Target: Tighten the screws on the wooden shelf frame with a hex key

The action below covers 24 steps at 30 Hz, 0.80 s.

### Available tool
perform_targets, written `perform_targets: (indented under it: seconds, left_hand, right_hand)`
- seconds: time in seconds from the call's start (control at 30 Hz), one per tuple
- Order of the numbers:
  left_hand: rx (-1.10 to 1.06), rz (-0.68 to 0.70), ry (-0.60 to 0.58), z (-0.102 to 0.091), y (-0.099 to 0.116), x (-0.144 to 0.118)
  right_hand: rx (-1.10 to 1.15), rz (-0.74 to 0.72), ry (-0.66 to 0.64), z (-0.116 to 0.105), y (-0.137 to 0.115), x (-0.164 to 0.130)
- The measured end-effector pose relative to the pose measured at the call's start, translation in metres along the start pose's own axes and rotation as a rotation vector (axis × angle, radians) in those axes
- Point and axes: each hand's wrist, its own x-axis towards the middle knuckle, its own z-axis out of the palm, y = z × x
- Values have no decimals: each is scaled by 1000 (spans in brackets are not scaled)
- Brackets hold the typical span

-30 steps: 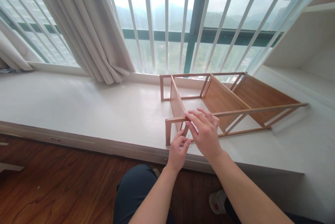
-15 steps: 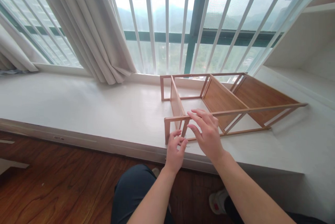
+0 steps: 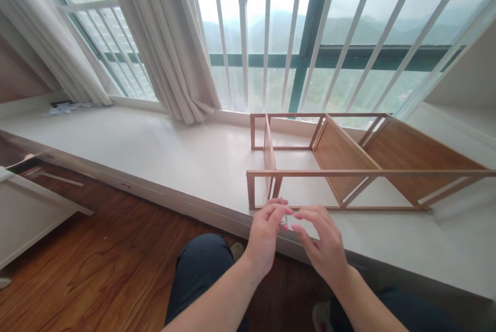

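1. We see our left hand (image 3: 266,232) raised in front of our knees, wrist bent upward, thumb and forefinger pinched on a small metal piece (image 3: 284,216); what kind of piece it is we cannot tell, as it is too small.
2. Our right hand (image 3: 323,243) sits just beside the left, palm turned down, fingers loosely curled and released, its fingertips (image 3: 297,215) close to the small metal piece; whether they touch it we cannot tell.
3. Both forearms rise from the lower edge of the view and converge toward the middle, over the near edge of the white window ledge (image 3: 163,151).
4. The small metal piece is held in the air just in front of the near left corner of a wooden rack (image 3: 337,166), apart from it.
5. The wooden rack lies on its side on the white window ledge, its panels slanting toward the window rails (image 3: 267,47).
6. A pale curtain (image 3: 174,47) hangs to the left of the wooden rack, and the wooden floor (image 3: 108,265) lies below the ledge.
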Motion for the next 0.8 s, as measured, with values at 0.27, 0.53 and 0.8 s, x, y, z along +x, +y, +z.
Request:
perform_targets:
  seconds: [0.27, 0.53, 0.8]
  left_hand:
    - [-325, 56, 144, 55, 12, 15]
    - [-255, 35, 104, 43, 3, 29]
    - [-273, -39, -2, 16, 10, 28]
  right_hand:
    - [168, -59, 108, 15, 20, 27]
    - [398, -60, 66, 16, 38, 27]
    - [388, -114, 7, 28, 25, 32]
